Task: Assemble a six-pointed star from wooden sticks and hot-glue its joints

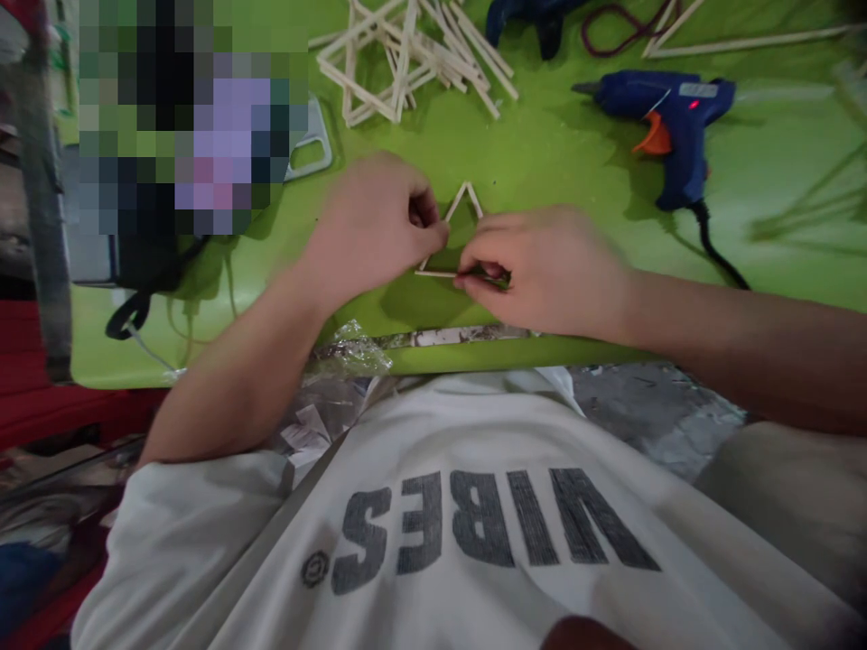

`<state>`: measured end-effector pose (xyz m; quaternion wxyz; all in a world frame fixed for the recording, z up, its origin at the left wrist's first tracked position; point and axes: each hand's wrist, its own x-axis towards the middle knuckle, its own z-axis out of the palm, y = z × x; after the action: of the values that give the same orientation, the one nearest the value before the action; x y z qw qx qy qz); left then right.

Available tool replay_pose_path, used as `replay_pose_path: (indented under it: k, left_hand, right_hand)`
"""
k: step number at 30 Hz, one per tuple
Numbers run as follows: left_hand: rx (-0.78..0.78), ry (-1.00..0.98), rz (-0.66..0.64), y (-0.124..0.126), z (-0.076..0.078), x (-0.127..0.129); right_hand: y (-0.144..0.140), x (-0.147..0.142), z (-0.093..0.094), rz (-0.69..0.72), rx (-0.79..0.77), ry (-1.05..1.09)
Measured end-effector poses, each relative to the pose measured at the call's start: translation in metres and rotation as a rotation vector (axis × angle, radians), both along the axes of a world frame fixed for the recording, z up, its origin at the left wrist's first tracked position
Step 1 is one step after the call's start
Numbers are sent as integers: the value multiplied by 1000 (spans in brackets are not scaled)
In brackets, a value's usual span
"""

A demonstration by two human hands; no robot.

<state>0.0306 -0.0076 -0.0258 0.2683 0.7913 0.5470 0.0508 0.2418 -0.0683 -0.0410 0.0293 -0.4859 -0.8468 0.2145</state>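
**Stick triangle pinched at the near table edge**

White shirt fills the foreground. Beyond it, a small stick triangle (455, 236) is pinched by left hand (376, 226) and right hand (542, 266) fingertips on the green table (528, 144). Three sides appear joined. Finished stick frames (406, 54) and a blue glue gun (667, 117) lie farther off.

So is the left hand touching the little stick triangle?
Touching. The head view shows the left hand pinching one side of the stick triangle with its fingertips.
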Motion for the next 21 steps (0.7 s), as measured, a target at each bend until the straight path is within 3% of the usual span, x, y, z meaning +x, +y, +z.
replay_pose_path:
  k: [21]
  left_hand:
    - [16,-14,-33,0,-3,-2]
  right_hand:
    - [0,-1,-4,-99,12,23]
